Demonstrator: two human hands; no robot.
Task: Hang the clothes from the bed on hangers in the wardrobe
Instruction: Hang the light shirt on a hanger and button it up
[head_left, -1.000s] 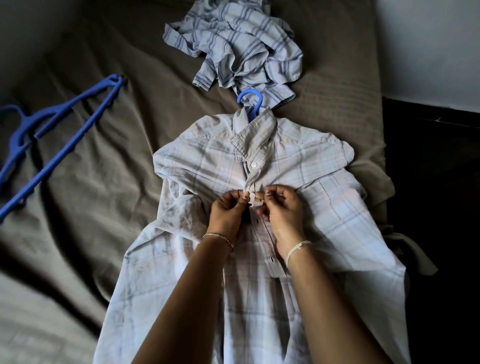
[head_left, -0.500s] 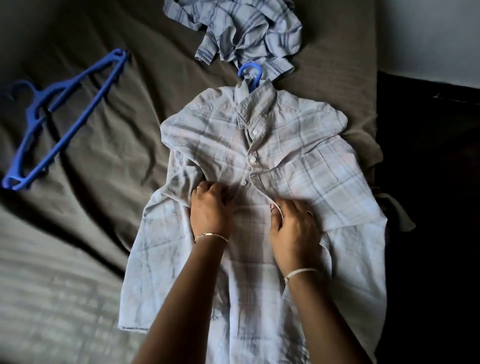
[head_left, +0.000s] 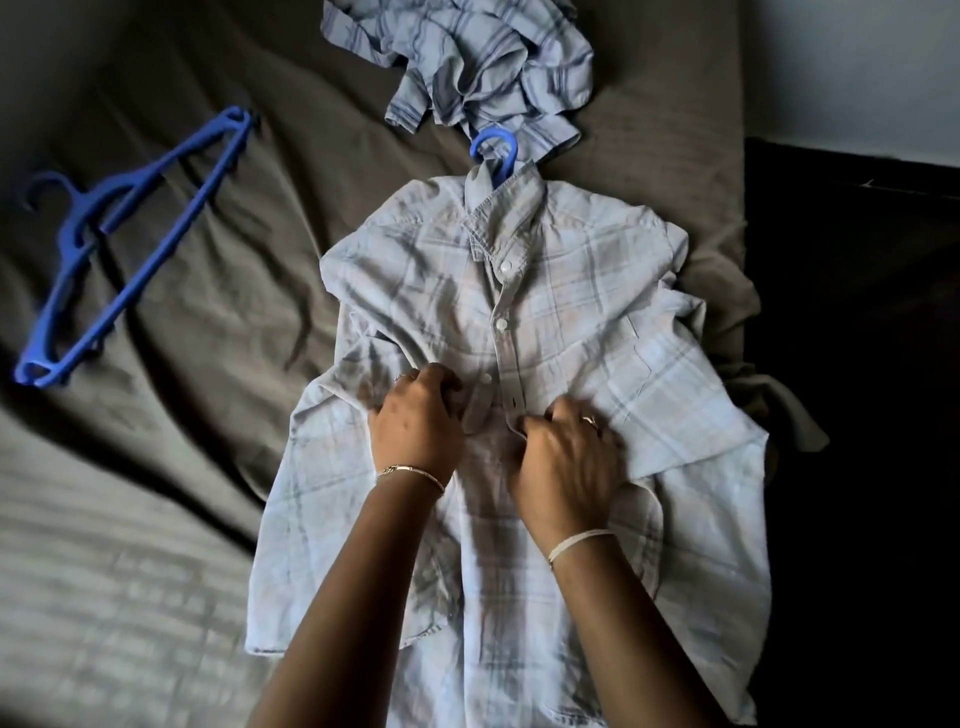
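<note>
A pale plaid shirt (head_left: 582, 312) lies face up on the brown bed sheet (head_left: 218, 291), with a blue hanger inside it; only the hanger's hook (head_left: 493, 150) shows above the collar. Its top two buttons are closed. My left hand (head_left: 418, 421) pinches the left front edge of the shirt beside a loose button. My right hand (head_left: 563, 457) grips the right placket at a buttonhole. A second, striped shirt (head_left: 467, 62) lies crumpled beyond the collar.
Spare blue hangers (head_left: 130, 239) lie at the left on the sheet. The bed's right edge drops into a dark gap (head_left: 857, 364) below a pale wall (head_left: 857, 67).
Both hands have moved down the shirt front from the second button to the one below it. The camera has tipped, shifting the shirt and hangers in view.
</note>
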